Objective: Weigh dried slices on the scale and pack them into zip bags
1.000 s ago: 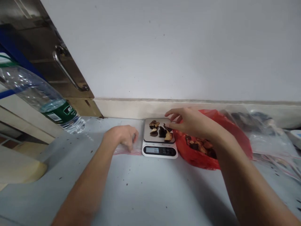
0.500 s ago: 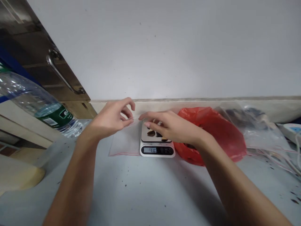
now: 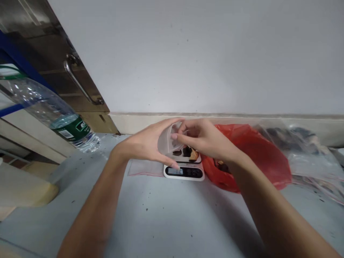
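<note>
Here, from the head view: green label point(image 3: 73, 129) on a clear bottle point(image 3: 43, 96), bears white characters and a barcode, too small to read. Digits blurred on the display point(image 3: 174, 171) of the white scale point(image 3: 185, 178). Clear bag point(image 3: 165, 142): sits between both hands, above the scale's left part; long axis not discernible. Left hand point(image 3: 146, 143): spreads thumb and fingers wide around the bag; firmness of contact not discernible. Right hand point(image 3: 201, 138): pinches the bag's edge between thumb and fingers. Dark and tan pieces point(image 3: 193, 154): lie on the scale.
</note>
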### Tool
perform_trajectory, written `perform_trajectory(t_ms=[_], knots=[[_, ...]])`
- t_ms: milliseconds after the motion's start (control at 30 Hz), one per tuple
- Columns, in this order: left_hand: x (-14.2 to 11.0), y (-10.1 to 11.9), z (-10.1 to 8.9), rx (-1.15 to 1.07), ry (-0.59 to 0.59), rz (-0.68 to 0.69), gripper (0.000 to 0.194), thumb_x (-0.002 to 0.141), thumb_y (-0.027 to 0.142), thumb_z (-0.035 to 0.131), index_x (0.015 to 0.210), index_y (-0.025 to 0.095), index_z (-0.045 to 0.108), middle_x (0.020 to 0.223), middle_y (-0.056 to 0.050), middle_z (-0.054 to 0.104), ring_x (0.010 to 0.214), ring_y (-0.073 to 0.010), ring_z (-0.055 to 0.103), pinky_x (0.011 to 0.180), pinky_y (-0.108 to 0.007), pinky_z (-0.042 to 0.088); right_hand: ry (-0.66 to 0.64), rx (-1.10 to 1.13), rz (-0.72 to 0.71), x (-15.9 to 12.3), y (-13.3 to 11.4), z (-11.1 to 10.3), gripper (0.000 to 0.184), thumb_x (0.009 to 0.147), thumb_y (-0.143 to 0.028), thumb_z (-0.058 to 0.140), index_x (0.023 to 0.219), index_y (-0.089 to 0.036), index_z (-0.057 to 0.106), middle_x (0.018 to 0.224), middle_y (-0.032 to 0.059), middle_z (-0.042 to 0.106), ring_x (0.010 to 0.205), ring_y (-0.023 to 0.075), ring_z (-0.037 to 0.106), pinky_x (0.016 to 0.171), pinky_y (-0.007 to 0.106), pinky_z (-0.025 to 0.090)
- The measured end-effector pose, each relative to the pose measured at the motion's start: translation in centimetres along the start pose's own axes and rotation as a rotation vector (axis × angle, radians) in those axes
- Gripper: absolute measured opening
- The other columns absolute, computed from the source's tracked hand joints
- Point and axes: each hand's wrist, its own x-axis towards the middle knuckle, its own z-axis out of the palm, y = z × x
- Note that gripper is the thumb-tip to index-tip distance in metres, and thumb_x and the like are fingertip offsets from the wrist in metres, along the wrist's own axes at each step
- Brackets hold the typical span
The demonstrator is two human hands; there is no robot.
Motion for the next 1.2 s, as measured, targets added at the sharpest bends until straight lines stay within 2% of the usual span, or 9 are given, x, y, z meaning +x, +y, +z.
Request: perform_trajectory(t_ms=[100,167,300,367,500,733,900,1067,1200], knots=[[-0.1,-1.0,-0.2,0.046,-0.006,-0.076,0.122,0.060,0.070,0.088,0.160,0.027,0.034,0.169,-0.012,0.035,0.153,-0.0398,0.034,0.125,-0.050,0.031,0.021,-0.064,0.074,-0.1,0.5,-1.0,0.023,0.093,-0.043,0.062,0.103,-0.023,0.058,0.087,0.0041,0.075,0.078,0.0198,0.073,0.062,0.028,0.054],[-0.4,-1.6,-0.5,0.111,-0.011,-0.162,0.121,0.059,0.071,0.086,0.160,0.027,0.034,0.170,-0.013,0.033,0.154,-0.0407,0.034,0.125,-0.051,0.030,0.035,-0.306,0.176,-0.1,1.0,-1.5,0.026,0.093,-0.035,0.064,0.115,-0.023,0.060,0.100,0.0077,0.077,0.088,0.0232,0.075,0.070,0.031,0.057],[-0.9,-2.4,-0.7,0.163,-0.043,-0.262,0.115,0.060,0.066,0.085,0.157,0.027,0.038,0.168,-0.014,0.037,0.151,-0.0410,0.037,0.124,-0.051,0.031,-0.203,-0.672,0.330,0.1,1.8,-1.6,0.058,0.078,-0.014,0.074,0.133,-0.028,0.066,0.120,0.0091,0.077,0.103,0.0286,0.073,0.078,0.033,0.057],[-0.7,-2.4,-0.4,0.158,-0.059,-0.284,0.113,0.059,0.063,0.086,0.155,0.027,0.040,0.165,-0.014,0.041,0.148,-0.0416,0.041,0.122,-0.051,0.034,-0.304,-0.697,0.344,0.3,1.9,-1.4,0.066,0.077,-0.009,0.072,0.140,-0.030,0.065,0.121,0.0070,0.077,0.104,0.0271,0.073,0.080,0.031,0.056],[-0.1,-2.2,0.3,0.159,-0.110,-0.292,0.112,0.058,0.060,0.088,0.152,0.021,0.042,0.159,-0.016,0.046,0.143,-0.0412,0.047,0.118,-0.050,0.039,-0.326,-0.757,0.363,0.6,1.8,-0.9,0.051,0.077,-0.008,0.071,0.125,-0.027,0.073,0.101,0.0048,0.079,0.088,0.0227,0.073,0.070,0.026,0.051],[0.4,-1.8,0.9,0.178,-0.149,-0.242,0.099,0.061,0.060,0.087,0.145,0.027,0.046,0.154,-0.013,0.051,0.139,-0.0404,0.050,0.112,-0.049,0.043,-0.250,-0.709,0.382,0.7,2.4,-1.3,0.048,0.071,0.000,0.066,0.113,-0.024,0.070,0.083,-0.0001,0.071,0.069,0.0154,0.062,0.058,0.022,0.044],[0.6,-1.1,1.4,0.192,-0.153,-0.286,0.097,0.061,0.062,0.087,0.141,0.023,0.048,0.151,-0.017,0.053,0.138,-0.0422,0.050,0.110,-0.050,0.044,-0.102,-0.547,0.205,0.5,2.5,-1.9,0.033,0.069,-0.002,0.064,0.095,-0.021,0.068,0.066,-0.0064,0.059,0.062,0.0130,0.054,0.059,0.023,0.041],[0.8,-0.4,1.5,0.053,-0.011,-0.227,0.092,0.062,0.066,0.085,0.138,0.025,0.051,0.146,-0.015,0.057,0.135,-0.0401,0.053,0.109,-0.052,0.045,-0.072,-0.294,-0.039,0.0,0.8,-1.1,0.035,0.075,-0.006,0.065,0.106,-0.023,0.066,0.080,-0.0037,0.069,0.070,0.0135,0.064,0.068,0.026,0.050],[0.5,-0.6,0.7,-0.017,0.058,-0.189,0.098,0.063,0.065,0.085,0.143,0.024,0.046,0.149,-0.012,0.056,0.137,-0.0382,0.052,0.110,-0.048,0.046,-0.029,-0.168,-0.076,-0.1,0.0,-0.3,0.039,0.079,-0.008,0.067,0.114,-0.024,0.065,0.099,0.0019,0.075,0.081,0.0171,0.073,0.076,0.030,0.057]])
